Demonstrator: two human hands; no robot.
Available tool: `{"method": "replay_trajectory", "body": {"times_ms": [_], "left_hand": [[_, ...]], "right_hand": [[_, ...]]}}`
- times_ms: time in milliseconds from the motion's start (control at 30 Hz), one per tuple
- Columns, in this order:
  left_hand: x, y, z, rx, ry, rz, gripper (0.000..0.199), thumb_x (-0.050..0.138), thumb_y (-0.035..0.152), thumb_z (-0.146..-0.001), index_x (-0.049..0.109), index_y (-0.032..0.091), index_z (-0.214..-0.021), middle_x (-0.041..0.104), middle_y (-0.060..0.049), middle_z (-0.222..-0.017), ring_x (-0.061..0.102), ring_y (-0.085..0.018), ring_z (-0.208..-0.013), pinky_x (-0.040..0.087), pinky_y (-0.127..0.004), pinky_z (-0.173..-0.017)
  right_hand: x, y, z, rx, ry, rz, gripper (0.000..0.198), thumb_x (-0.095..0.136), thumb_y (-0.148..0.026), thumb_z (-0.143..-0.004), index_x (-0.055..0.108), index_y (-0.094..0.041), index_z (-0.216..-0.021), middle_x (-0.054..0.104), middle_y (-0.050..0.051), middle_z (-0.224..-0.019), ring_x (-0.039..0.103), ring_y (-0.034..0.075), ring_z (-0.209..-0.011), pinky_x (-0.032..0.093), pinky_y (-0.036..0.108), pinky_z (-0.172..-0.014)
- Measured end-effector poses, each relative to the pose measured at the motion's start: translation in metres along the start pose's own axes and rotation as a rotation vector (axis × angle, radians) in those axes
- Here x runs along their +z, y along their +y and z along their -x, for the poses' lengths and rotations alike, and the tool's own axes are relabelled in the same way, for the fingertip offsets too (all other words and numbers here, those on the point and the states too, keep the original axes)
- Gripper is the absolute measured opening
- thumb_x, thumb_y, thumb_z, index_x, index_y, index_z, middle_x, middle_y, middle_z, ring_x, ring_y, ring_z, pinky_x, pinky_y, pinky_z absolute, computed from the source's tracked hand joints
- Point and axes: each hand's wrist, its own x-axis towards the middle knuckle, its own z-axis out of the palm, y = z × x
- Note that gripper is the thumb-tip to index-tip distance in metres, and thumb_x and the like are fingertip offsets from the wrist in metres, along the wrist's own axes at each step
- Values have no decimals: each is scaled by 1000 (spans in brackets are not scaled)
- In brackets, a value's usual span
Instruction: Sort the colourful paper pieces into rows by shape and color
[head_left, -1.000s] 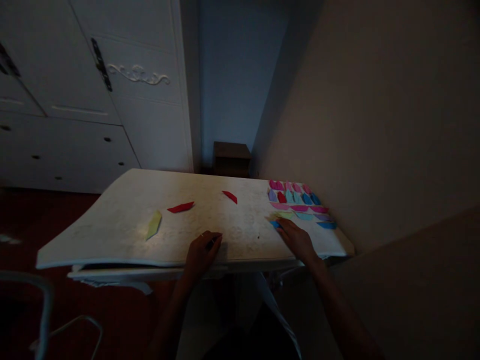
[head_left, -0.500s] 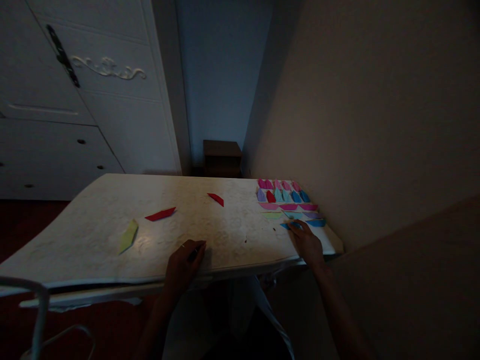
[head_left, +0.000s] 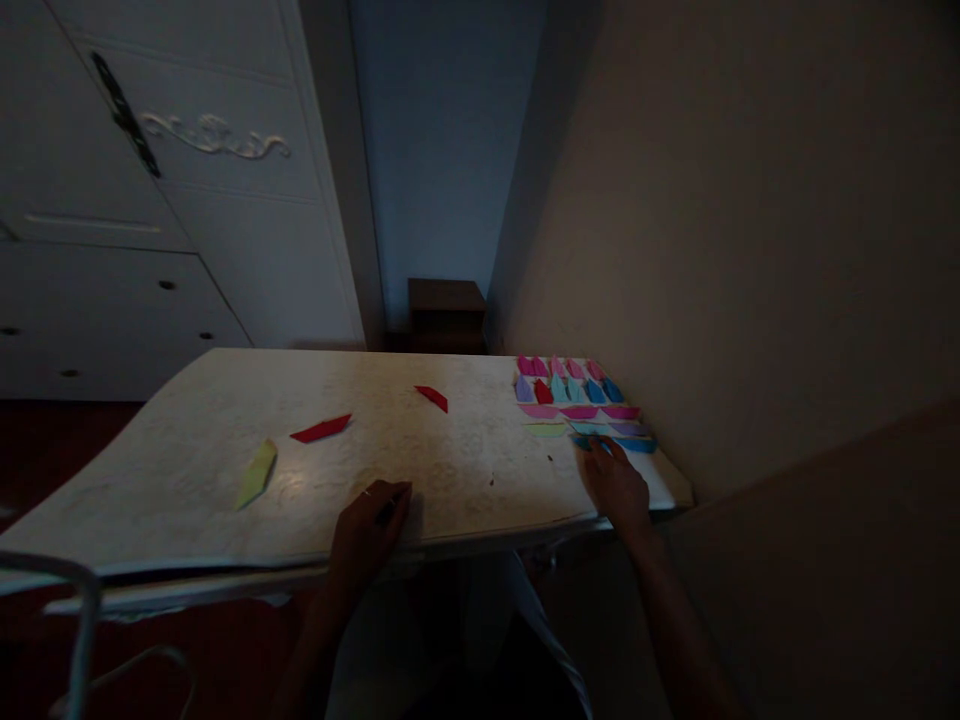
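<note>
My right hand (head_left: 619,487) is at the right end of the table, its fingertips pinched on a blue folded paper piece (head_left: 580,441). That piece lies just left of another blue folded paper (head_left: 637,444), in the row closest to me. Beyond it are rows of folded papers: light green (head_left: 546,430), purple (head_left: 628,429) and pink (head_left: 579,412), with several upright-looking ones behind. My left hand (head_left: 371,520) rests at the table's front edge, fingers curled together, and nothing shows in them. Two red folded papers (head_left: 322,429) and a yellow-green one (head_left: 257,474) lie apart on the left and middle.
The pale table (head_left: 187,440) has a worn front edge. A wall (head_left: 750,250) runs along its right side. White cabinets (head_left: 247,240) stand at the left, and a small brown stand (head_left: 448,297) is behind. A pale metal tube (head_left: 88,610) curves in at lower left.
My right hand has shifted slightly away from me and to the right, bringing the blue folded paper close to the other blue one. My left hand stays in place.
</note>
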Motion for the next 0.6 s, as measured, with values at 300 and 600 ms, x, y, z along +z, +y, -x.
{"method": "replay_trajectory", "body": {"times_ms": [300,600], "left_hand": [[-6,9,-4,-59,8,75,20,53,33,-88,68,20,-87,69,-3,-79,64,-15,-71,50,-26,-65],[-59,-19,-25,-196,115,-80,26,50,37,-88,66,19,-99,65,-7,-97,61,-13,-65,51,-26,-62]], "right_hand": [[1,-33,24,-188,118,-386,36,40,-33,-93,63,-20,-116,62,11,-118,62,23,-104,53,37,-85],[2,-97,26,-401,-122,-683,33,44,-37,-93,69,-21,-105,70,8,-102,65,21,-96,52,36,-87]]}}
